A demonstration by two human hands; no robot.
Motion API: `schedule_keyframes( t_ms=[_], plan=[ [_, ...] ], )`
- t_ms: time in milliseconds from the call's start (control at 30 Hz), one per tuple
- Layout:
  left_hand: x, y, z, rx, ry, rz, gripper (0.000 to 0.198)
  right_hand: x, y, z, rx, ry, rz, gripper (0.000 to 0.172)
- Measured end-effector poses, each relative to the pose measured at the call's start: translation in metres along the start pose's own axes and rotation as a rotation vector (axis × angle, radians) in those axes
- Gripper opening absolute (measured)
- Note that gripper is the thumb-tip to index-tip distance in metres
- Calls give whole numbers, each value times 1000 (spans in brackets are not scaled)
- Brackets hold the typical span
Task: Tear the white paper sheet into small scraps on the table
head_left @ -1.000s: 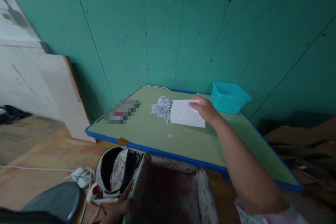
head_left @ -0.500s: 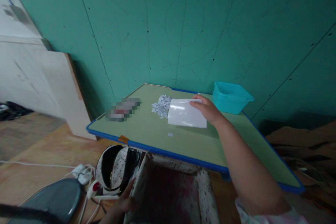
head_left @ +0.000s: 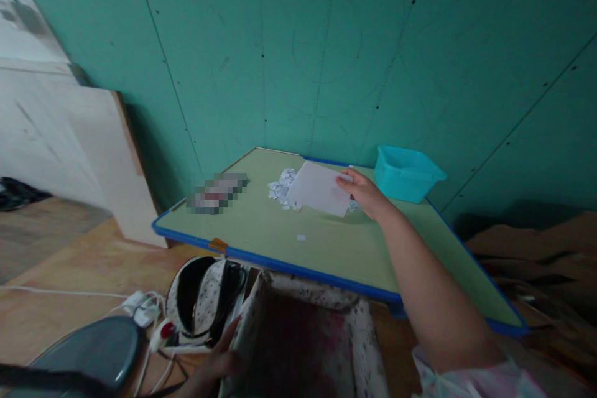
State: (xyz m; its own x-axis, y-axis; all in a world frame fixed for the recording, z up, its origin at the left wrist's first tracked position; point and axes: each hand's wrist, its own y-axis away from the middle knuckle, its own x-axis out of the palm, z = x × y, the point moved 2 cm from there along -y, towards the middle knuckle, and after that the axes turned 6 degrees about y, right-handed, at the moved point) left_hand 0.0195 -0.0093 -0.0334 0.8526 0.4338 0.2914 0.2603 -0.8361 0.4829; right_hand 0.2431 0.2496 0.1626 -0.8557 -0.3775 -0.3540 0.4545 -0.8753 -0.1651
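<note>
My right hand pinches the right edge of a white sheet, stiff and slightly tilted above the green tabletop. Beyond the sheet's left edge lies a heap of small white paper scraps, partly covered by it. A few more scraps show beneath my right hand, and one single scrap lies nearer the table's front. Low in the view, my left hand grips the left wall of a stained white box under the table's front edge; its fingers are partly hidden.
A turquoise plastic tub stands at the table's back right. On the left lies a pixelated item. Below are a dotted bag, a grey stool and a white power strip with cables. A green wall rises behind.
The white sheet has turned in my right hand, its left end going up and its glossy reflection gone. Scraps now show under that hand. My left hand stays on the box.
</note>
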Motion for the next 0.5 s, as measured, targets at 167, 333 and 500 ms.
schedule_keyframes(
  t_ms=[167,333,500],
  plan=[
    [-3,-1,2,10,29,15,27,-10,15,6,157,64,361,30],
    [-5,-6,5,16,26,78,22,19,7,-6,75,120,299,31],
    [-9,-10,9,-17,41,160,31,35,-10,-8,-142,223,-75,30]
  ],
)
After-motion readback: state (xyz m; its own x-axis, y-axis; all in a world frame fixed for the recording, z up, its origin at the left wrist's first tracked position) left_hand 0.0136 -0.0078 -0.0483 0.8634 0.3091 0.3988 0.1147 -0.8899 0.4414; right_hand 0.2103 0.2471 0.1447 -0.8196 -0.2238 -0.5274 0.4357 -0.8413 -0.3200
